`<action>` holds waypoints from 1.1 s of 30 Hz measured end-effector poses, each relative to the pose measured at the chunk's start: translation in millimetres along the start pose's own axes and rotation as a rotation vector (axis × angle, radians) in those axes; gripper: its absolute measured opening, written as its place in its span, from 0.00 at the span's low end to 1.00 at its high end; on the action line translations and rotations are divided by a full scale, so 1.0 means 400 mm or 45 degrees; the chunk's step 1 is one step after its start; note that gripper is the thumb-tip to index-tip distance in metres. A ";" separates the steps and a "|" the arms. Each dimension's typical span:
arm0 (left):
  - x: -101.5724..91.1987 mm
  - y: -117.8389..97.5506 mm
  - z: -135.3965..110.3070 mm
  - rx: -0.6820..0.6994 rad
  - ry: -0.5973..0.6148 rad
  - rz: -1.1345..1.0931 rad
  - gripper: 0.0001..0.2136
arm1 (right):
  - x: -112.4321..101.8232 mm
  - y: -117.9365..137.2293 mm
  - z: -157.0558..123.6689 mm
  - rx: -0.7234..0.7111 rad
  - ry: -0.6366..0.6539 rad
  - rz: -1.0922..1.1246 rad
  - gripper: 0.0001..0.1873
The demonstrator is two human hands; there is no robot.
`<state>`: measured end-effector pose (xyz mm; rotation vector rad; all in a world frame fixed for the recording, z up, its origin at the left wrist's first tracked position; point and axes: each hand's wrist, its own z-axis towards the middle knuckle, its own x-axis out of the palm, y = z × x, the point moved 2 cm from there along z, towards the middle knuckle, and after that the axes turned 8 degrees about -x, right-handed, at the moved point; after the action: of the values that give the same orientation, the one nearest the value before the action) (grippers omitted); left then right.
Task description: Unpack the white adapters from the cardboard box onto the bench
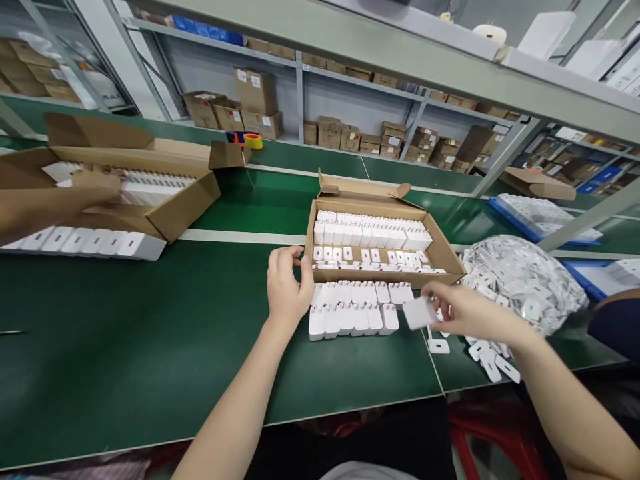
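In the head view my right hand (450,308) grips a white plug charger (419,313), a little blurred, at the right end of two rows of white chargers (353,320) on the bench. Those chargers stand side by side, metal prongs showing on top. My left hand (287,283) is by the left end of the rows, near the corner of an open cardboard box (385,275); its fingers are curved, thumb apart, with nothing seen between them. Inside that box are a back row of chargers (370,233) and small white faceplates (347,253) with slots.
A clear bag (525,280) of white pieces lies to the right, with loose pieces (493,363) before it. At left, another person's hand (95,183) reaches into a second box (185,207). A metal beam (400,53) crosses above the green bench (200,353).
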<state>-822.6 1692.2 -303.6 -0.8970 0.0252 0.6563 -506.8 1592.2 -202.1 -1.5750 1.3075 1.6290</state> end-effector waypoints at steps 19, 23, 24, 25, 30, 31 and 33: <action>0.002 0.024 0.005 -0.067 0.043 0.081 0.08 | -0.077 -0.150 0.124 0.101 -0.247 -0.024 0.21; 0.002 0.033 0.010 -0.084 0.059 0.081 0.08 | -0.097 -0.262 0.201 0.180 0.302 -0.016 0.23; 0.001 0.035 0.011 -0.085 0.062 0.080 0.08 | -0.095 -0.278 0.215 0.189 0.382 0.012 0.24; 0.001 0.037 0.012 -0.086 0.063 0.079 0.08 | -0.091 -0.291 0.226 0.200 0.463 0.041 0.25; -0.001 0.043 0.013 -0.073 0.049 0.077 0.07 | -0.075 -0.336 0.250 0.311 0.708 0.112 0.32; -0.001 0.043 0.013 -0.066 0.047 0.074 0.07 | -0.073 -0.345 0.250 0.335 0.727 0.119 0.33; -0.002 0.042 0.013 -0.055 0.046 0.074 0.07 | -0.069 -0.362 0.249 0.363 0.740 0.129 0.35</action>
<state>-833.4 1702.9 -312.2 -0.9521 0.0697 0.6969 -419.8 1744.6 -230.2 -1.8908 1.8408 0.9967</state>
